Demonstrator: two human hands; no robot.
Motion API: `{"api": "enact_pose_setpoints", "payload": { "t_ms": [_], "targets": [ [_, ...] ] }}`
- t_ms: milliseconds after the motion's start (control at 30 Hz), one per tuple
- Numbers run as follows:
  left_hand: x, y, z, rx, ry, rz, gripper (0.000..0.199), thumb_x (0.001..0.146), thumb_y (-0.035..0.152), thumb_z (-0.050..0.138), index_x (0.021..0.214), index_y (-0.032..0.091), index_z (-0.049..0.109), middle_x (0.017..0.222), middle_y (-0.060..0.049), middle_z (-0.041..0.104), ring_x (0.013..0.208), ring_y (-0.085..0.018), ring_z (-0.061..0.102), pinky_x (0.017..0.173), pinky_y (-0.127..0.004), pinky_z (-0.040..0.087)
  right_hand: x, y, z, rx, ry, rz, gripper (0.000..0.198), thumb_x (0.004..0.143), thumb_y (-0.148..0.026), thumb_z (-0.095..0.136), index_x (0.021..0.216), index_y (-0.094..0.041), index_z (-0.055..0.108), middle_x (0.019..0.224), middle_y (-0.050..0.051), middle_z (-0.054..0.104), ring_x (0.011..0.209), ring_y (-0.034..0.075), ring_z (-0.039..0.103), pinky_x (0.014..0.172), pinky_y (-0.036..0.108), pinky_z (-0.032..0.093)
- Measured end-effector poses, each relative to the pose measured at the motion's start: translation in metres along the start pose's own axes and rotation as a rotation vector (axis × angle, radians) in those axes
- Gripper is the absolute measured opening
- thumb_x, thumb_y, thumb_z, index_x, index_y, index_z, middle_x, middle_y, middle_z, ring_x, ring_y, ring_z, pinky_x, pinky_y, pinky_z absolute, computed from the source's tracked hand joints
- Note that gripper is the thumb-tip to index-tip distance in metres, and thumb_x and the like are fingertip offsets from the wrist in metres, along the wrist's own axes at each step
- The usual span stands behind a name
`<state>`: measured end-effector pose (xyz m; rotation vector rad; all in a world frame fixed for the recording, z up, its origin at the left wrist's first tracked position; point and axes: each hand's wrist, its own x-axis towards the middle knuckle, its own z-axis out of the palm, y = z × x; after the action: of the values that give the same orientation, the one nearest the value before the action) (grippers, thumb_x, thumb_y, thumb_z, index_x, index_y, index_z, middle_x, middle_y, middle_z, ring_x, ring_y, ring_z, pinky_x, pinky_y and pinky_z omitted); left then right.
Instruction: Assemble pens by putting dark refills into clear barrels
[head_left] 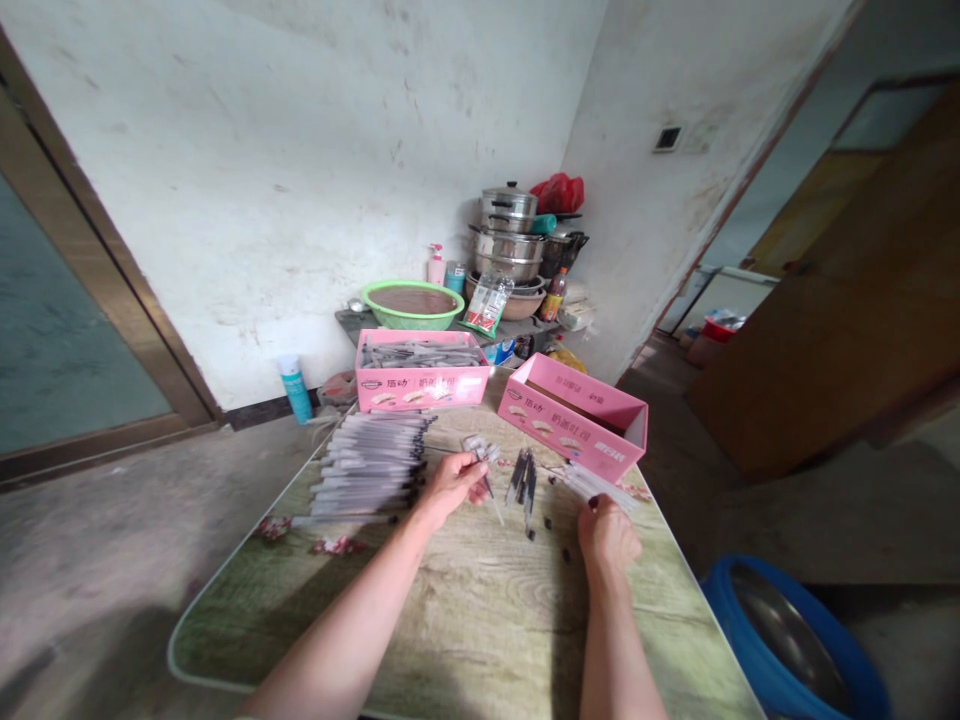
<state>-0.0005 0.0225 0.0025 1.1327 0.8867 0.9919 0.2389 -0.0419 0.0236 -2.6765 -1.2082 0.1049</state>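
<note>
My left hand point(454, 482) is closed in a pinch on a thin, dark, pen-like stick point(489, 488); small clear plastic pieces point(480, 447) show at its fingertips. To its left, whitish, pen-like sticks with dark ends point(371, 465) lie in a long row. Between my hands is a small bunch of dark, slim sticks point(522, 478), with small black pieces point(548, 523) scattered around. My right hand point(611, 540) is curled closed beside a bundle of clear, tube-like sticks point(596, 484). A dark spot shows at its fingertips, too small to name.
On the table point(480, 620), one pink box point(421, 388) holds many similar sticks. Another pink box point(574, 415) stands at the right edge. Behind are a green basin point(414, 322) and stacked pots point(508, 245). A blue tub point(799, 640) sits at lower right.
</note>
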Motion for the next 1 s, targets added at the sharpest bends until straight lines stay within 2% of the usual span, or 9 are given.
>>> {"api": "enact_pose_setpoints", "payload": {
  "t_ms": [233, 333, 433, 533, 633, 733, 833, 1000],
  "targets": [
    [-0.004, 0.006, 0.003, -0.005, 0.012, -0.002, 0.056, 0.071, 0.067, 0.062, 0.088, 0.015, 0.052, 0.064, -0.004, 0.066, 0.044, -0.013, 0.059, 0.037, -0.019, 0.041, 0.001, 0.001, 0.001, 0.007, -0.011, 0.001, 0.028, 0.092, -0.034, 0.046, 0.111, -0.022, 0.062, 0.094, 0.014, 0.071, 0.092, 0.028, 0.069, 0.072, 0.036, 0.049],
    [-0.008, 0.009, 0.003, 0.002, 0.025, 0.011, 0.059, 0.072, 0.07, 0.058, 0.093, 0.015, 0.052, 0.06, -0.002, 0.064, 0.037, -0.01, 0.054, 0.034, -0.016, 0.034, 0.002, 0.001, 0.002, 0.004, -0.001, 0.009, 0.028, 0.092, -0.035, 0.044, 0.107, -0.021, 0.064, 0.095, 0.015, 0.071, 0.091, 0.028, 0.07, 0.072, 0.036, 0.049],
    [-0.011, 0.011, 0.001, 0.004, 0.031, 0.032, 0.062, 0.075, 0.071, 0.054, 0.099, 0.015, 0.053, 0.054, 0.002, 0.06, 0.032, -0.008, 0.048, 0.032, -0.015, 0.028, 0.002, 0.0, 0.002, 0.022, 0.049, 0.035, 0.031, 0.094, -0.036, 0.042, 0.116, -0.024, 0.06, 0.096, 0.013, 0.072, 0.092, 0.027, 0.069, 0.073, 0.036, 0.049],
    [-0.012, 0.012, -0.001, -0.019, 0.038, 0.03, 0.063, 0.077, 0.069, 0.054, 0.107, 0.014, 0.054, 0.053, 0.004, 0.057, 0.031, -0.007, 0.044, 0.031, -0.016, 0.026, 0.002, 0.0, 0.002, 0.009, 0.002, 0.023, 0.029, 0.092, -0.034, 0.044, 0.112, -0.023, 0.062, 0.097, 0.014, 0.071, 0.093, 0.028, 0.069, 0.073, 0.036, 0.049],
    [-0.012, 0.013, -0.002, -0.074, 0.035, -0.005, 0.06, 0.077, 0.062, 0.059, 0.113, 0.014, 0.054, 0.055, 0.004, 0.058, 0.034, -0.007, 0.045, 0.033, -0.016, 0.029, 0.002, 0.0, 0.002, 0.002, -0.004, 0.014, 0.027, 0.092, -0.034, 0.044, 0.104, -0.021, 0.065, 0.095, 0.015, 0.071, 0.093, 0.029, 0.069, 0.072, 0.036, 0.048],
    [-0.012, 0.013, -0.003, -0.14, -0.01, -0.043, 0.058, 0.073, 0.05, 0.069, 0.117, 0.016, 0.054, 0.063, 0.002, 0.061, 0.042, -0.008, 0.052, 0.04, -0.018, 0.037, 0.003, 0.001, 0.002, 0.029, 0.051, 0.037, 0.031, 0.093, -0.035, 0.041, 0.112, -0.023, 0.063, 0.095, 0.014, 0.072, 0.092, 0.029, 0.069, 0.072, 0.036, 0.048],
    [-0.012, 0.011, -0.003, -0.176, -0.067, -0.057, 0.061, 0.069, 0.04, 0.076, 0.121, 0.017, 0.053, 0.07, 0.0, 0.063, 0.05, -0.009, 0.057, 0.047, -0.02, 0.043, 0.003, 0.001, 0.003, 0.036, 0.036, 0.036, 0.034, 0.093, -0.034, 0.041, 0.121, -0.025, 0.058, 0.099, 0.014, 0.071, 0.095, 0.029, 0.069, 0.074, 0.037, 0.048],
    [-0.01, 0.006, -0.004, -0.122, -0.106, -0.068, 0.059, 0.068, 0.04, 0.077, 0.117, 0.013, 0.058, 0.069, 0.0, 0.062, 0.049, -0.009, 0.055, 0.047, -0.021, 0.044, 0.003, 0.002, 0.002, 0.027, 0.024, 0.035, 0.033, 0.093, -0.035, 0.043, 0.119, -0.023, 0.059, 0.098, 0.015, 0.071, 0.094, 0.029, 0.069, 0.073, 0.037, 0.049]
  ]
}}
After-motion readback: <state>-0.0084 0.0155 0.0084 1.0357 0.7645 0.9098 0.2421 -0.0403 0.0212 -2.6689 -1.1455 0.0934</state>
